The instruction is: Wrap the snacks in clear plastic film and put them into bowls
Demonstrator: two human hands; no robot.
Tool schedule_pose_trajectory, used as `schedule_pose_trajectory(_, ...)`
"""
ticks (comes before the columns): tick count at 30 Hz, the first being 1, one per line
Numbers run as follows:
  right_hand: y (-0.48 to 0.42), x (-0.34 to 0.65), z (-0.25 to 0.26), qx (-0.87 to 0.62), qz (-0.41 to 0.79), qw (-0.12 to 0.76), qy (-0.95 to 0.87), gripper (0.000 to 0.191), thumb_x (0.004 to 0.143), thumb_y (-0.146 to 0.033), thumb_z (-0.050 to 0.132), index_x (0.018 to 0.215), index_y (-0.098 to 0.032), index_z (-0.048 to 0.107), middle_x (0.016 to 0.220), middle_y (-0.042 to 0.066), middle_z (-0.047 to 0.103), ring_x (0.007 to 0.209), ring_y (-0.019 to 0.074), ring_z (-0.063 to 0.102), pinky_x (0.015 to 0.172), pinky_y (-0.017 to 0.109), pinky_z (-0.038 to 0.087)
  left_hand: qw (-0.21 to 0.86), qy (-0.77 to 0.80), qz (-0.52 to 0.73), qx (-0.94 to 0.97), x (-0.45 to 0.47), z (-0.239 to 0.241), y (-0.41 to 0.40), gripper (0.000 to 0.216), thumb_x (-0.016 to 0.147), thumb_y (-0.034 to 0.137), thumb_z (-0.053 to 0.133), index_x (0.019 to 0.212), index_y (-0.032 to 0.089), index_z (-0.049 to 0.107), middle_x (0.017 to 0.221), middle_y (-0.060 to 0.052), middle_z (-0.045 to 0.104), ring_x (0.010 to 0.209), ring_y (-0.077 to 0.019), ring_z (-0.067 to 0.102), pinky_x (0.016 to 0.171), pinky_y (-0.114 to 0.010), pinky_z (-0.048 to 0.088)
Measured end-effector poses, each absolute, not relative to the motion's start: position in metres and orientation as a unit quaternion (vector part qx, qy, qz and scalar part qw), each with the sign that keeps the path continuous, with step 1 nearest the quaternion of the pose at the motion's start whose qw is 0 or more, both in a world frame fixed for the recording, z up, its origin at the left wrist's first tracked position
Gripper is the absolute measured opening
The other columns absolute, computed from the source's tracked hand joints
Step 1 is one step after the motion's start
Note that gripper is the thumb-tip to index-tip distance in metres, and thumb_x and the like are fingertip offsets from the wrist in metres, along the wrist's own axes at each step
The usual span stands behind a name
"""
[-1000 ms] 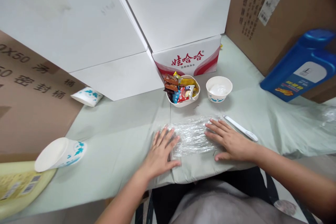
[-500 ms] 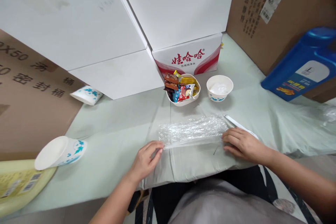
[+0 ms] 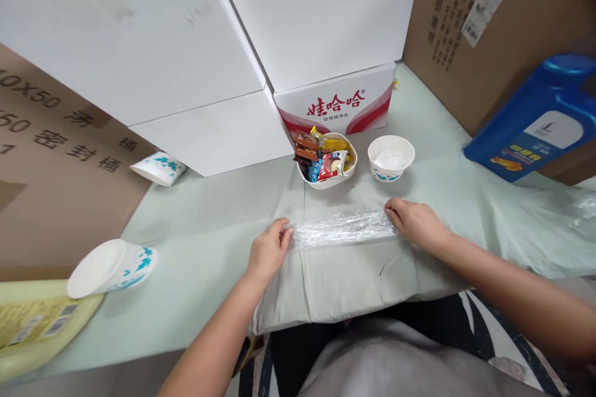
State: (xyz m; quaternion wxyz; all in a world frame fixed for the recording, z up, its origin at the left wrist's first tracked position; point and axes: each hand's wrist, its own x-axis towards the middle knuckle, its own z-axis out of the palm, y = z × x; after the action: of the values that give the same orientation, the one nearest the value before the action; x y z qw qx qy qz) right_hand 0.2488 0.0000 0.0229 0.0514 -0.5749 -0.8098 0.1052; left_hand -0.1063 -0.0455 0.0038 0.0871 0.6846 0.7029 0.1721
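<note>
A strip of clear plastic wrap [image 3: 343, 229] lies folded into a narrow band on the pale green cloth [image 3: 209, 260]. My left hand [image 3: 269, 250] pinches its left end with fingers closed. My right hand [image 3: 416, 222] is closed on its right end. Just behind the wrap stand a white bowl of wrapped snacks [image 3: 326, 161] and a white paper bowl [image 3: 390, 157] holding something white.
White boxes [image 3: 298, 31] and a red-printed carton [image 3: 339, 102] stand behind the bowls. A blue jug [image 3: 535, 121] leans against a cardboard box [image 3: 475, 25] at right. Paper cups lie tipped at left [image 3: 109, 267] and far left [image 3: 158, 169]. A yellow container [image 3: 32, 329] sits bottom left.
The flat sheet of wrap was folded away from me into a narrow band. Both hands went from flat on it to gripping its ends and moved forward. The white utensil is now hidden.
</note>
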Motion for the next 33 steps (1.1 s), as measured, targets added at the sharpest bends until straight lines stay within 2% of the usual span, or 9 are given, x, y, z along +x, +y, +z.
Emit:
schedule_pose_trajectory(4,0.010,0.241,0.011,-0.566,0.008,0.011,-0.825,0.028,0.100,-0.026,0.035,0.097,-0.016,0.061,0.089,0.009,0.070,0.068,0.0204,0.063,0.055,0.031,0.028,0.036,0.724,0.113,0.680,-0.104,-0.002,-0.041,0.027,0.091,0.031,0.052,0.113,0.019,0.061,0.086,-0.004,0.073,0.077,-0.0197,0.068,0.066,-0.027,0.047)
schedule_pose_trajectory(8,0.013,0.241,0.011,-0.554,-0.019,0.037,-0.831,0.030,0.099,-0.030,0.038,0.094,-0.015,0.064,0.084,0.011,0.068,0.064,0.0202,0.061,0.055,0.031,0.032,-0.053,0.728,0.123,0.672,-0.107,-0.001,-0.040,0.028,0.091,0.036,0.053,0.111,0.018,0.063,0.084,-0.005,0.071,0.069,-0.0204,0.065,0.059,-0.028,0.045)
schedule_pose_trajectory(12,0.005,0.240,0.023,-0.476,-0.032,0.172,-0.862,0.036,0.099,-0.039,0.041,0.108,-0.014,0.066,0.108,0.017,0.067,0.097,0.0285,0.062,0.082,0.040,0.044,-0.134,0.654,0.198,0.718,-0.097,0.012,-0.049,0.028,0.094,0.032,0.049,0.110,0.014,0.064,0.098,-0.014,0.068,0.088,-0.0270,0.065,0.076,-0.037,0.050)
schedule_pose_trajectory(15,-0.004,0.232,0.019,-0.331,0.011,0.171,-0.928,0.057,0.095,-0.055,0.045,0.135,-0.015,0.052,0.138,0.018,0.053,0.131,0.0343,0.042,0.106,0.054,0.030,-0.076,0.542,0.170,0.819,-0.077,0.014,-0.061,0.040,0.095,0.035,0.049,0.129,0.016,0.056,0.127,-0.017,0.060,0.122,-0.0325,0.053,0.099,-0.047,0.042)
schedule_pose_trajectory(18,-0.010,0.227,0.003,-0.281,0.048,0.104,-0.953,0.084,0.086,-0.071,0.045,0.147,-0.015,0.037,0.149,0.018,0.042,0.142,0.0386,0.026,0.110,0.064,0.019,0.001,0.498,0.079,0.864,-0.062,0.002,-0.069,0.070,0.090,0.053,0.054,0.148,0.020,0.035,0.153,-0.016,0.037,0.143,-0.0390,0.027,0.110,-0.058,0.028)
schedule_pose_trajectory(21,-0.012,0.231,-0.008,-0.317,0.066,0.068,-0.944,0.088,0.083,-0.073,0.048,0.148,-0.015,0.036,0.153,0.018,0.036,0.143,0.0409,0.022,0.109,0.065,0.020,0.026,0.509,0.034,0.859,-0.059,-0.007,-0.071,0.079,0.086,0.059,0.056,0.151,0.022,0.028,0.158,-0.015,0.028,0.146,-0.0405,0.017,0.112,-0.062,0.021)
schedule_pose_trajectory(24,-0.023,0.243,-0.005,-0.357,0.060,0.067,-0.930,0.087,0.080,-0.069,0.058,0.145,-0.014,0.041,0.153,0.020,0.035,0.142,0.0416,0.025,0.109,0.061,0.024,-0.002,0.526,0.049,0.849,-0.060,-0.004,-0.073,0.067,0.088,0.050,0.059,0.145,0.022,0.039,0.155,-0.016,0.033,0.144,-0.0415,0.021,0.111,-0.064,0.021)
schedule_pose_trajectory(28,-0.056,0.255,0.006,-0.336,0.088,0.087,-0.934,0.077,0.080,-0.061,0.065,0.139,-0.013,0.049,0.144,0.021,0.047,0.132,0.0375,0.040,0.104,0.054,0.034,-0.001,0.537,0.111,0.837,-0.045,0.009,-0.084,0.038,0.093,0.034,0.054,0.128,0.019,0.057,0.130,-0.016,0.056,0.123,-0.0345,0.047,0.100,-0.053,0.042)
schedule_pose_trajectory(33,-0.103,0.255,0.011,-0.283,0.169,0.120,-0.936,0.030,0.095,-0.030,0.050,0.122,-0.019,0.060,0.113,0.012,0.065,0.100,0.0241,0.057,0.086,0.040,0.045,0.065,0.469,0.113,0.873,-0.015,0.008,-0.095,0.045,0.090,0.044,0.058,0.130,0.022,0.055,0.129,-0.014,0.057,0.121,-0.0324,0.050,0.101,-0.052,0.043)
